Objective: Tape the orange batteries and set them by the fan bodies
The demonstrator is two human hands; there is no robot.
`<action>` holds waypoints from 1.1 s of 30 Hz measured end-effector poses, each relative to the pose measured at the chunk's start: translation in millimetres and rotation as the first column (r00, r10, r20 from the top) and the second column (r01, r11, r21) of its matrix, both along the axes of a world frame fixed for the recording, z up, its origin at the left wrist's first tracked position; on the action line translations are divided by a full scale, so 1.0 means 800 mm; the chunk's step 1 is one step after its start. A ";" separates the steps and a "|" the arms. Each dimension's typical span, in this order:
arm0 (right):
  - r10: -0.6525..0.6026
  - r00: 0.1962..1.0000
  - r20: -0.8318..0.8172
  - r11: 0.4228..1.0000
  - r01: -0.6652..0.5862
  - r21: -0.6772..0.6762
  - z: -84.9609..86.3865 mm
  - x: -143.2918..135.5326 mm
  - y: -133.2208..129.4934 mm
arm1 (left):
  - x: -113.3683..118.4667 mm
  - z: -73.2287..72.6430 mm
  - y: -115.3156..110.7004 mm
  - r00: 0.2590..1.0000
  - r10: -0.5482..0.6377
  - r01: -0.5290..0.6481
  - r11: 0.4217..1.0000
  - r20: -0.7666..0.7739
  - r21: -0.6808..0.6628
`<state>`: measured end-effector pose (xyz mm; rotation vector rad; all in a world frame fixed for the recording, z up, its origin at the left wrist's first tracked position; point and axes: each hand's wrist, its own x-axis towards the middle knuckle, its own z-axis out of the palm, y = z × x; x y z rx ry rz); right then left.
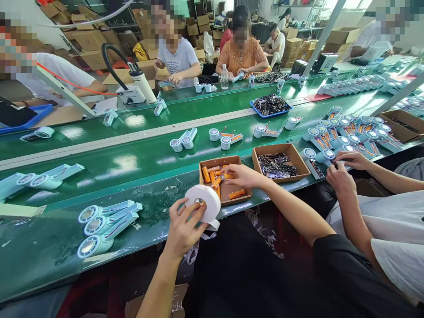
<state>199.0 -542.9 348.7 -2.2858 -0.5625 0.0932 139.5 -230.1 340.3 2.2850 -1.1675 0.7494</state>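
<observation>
My left hand (184, 226) grips a large roll of white tape (208, 198), its fingertips at the core hole and a loose end hanging below. To its right, my right hand (247, 176) reaches into a shallow cardboard box (228, 202). Its fingers are closed on an orange cylindrical battery (228, 176), partly covered by them. More orange batteries (236, 194) lie loose in the box. On the bench to the left rest three light-blue handheld fan bodies (96, 245), side by side with their handles pointing right.
A second box (281, 179) holds dark circuit boards. A co-worker's hands (344, 172) work beside a pile of fan bodies (351, 130) at right. Further fan bodies (187, 140) lie along the green conveyor (139, 152). A blue tray (271, 106) of dark parts and a bottle (224, 77) stand beyond.
</observation>
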 end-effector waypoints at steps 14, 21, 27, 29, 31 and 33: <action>0.039 0.956 -0.290 0.889 0.099 0.447 0.024 -0.084 0.036 | -0.003 0.033 -0.010 0.995 0.035 -0.066 0.940 0.098 0.334; -0.234 0.862 -0.449 0.133 0.486 0.864 -0.020 -0.100 0.098 | -0.015 0.021 -0.047 0.953 0.215 -0.233 0.970 0.216 0.064; -0.273 0.875 -0.399 0.101 0.439 0.893 -0.010 -0.097 0.092 | -0.033 -0.006 -0.077 0.953 0.267 -0.258 0.963 0.142 -0.075; -0.365 0.870 -0.332 0.097 0.390 0.916 0.015 -0.075 0.053 | -0.039 -0.013 -0.080 0.973 0.220 -0.215 0.974 0.068 -0.073; -0.522 0.822 -0.228 0.043 0.292 0.955 0.045 -0.051 0.005 | -0.033 -0.013 -0.074 0.987 0.153 -0.152 0.988 -0.054 0.013; -0.602 0.780 -0.167 0.012 0.218 0.976 0.069 -0.033 -0.036 | -0.006 -0.002 -0.064 0.964 0.107 -0.070 0.985 -0.242 0.155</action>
